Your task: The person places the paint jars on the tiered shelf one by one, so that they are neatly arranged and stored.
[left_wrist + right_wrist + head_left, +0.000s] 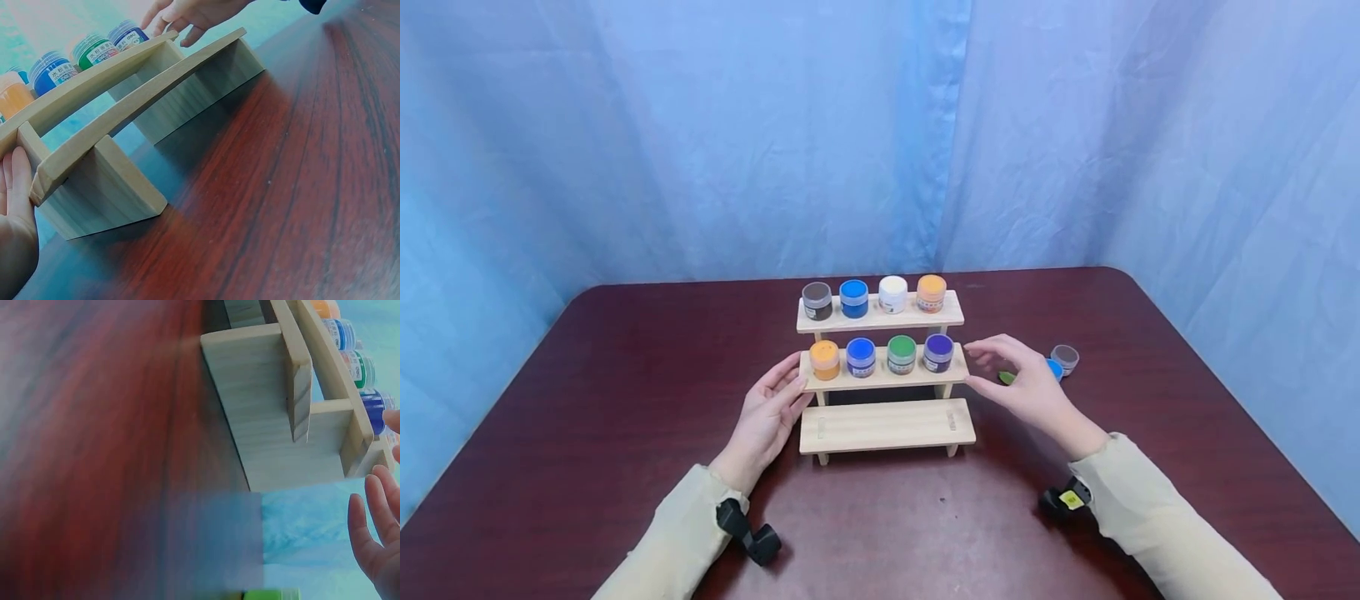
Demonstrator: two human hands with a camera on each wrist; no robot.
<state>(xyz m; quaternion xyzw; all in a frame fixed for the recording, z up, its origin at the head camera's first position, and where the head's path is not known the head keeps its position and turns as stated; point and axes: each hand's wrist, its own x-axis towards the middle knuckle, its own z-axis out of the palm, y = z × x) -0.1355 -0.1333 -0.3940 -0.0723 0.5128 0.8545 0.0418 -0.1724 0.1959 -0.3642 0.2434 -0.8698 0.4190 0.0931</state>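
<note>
Just beside rack (886, 427) | right fingers (988, 343) spread, empty | left fingers (782, 368) grip its end

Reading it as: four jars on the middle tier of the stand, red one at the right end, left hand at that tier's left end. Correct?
One miss: the jar at the right end is purple, not red, as the head view shows. The rest holds: four jars on the middle tier, left hand at its left end.
</note>
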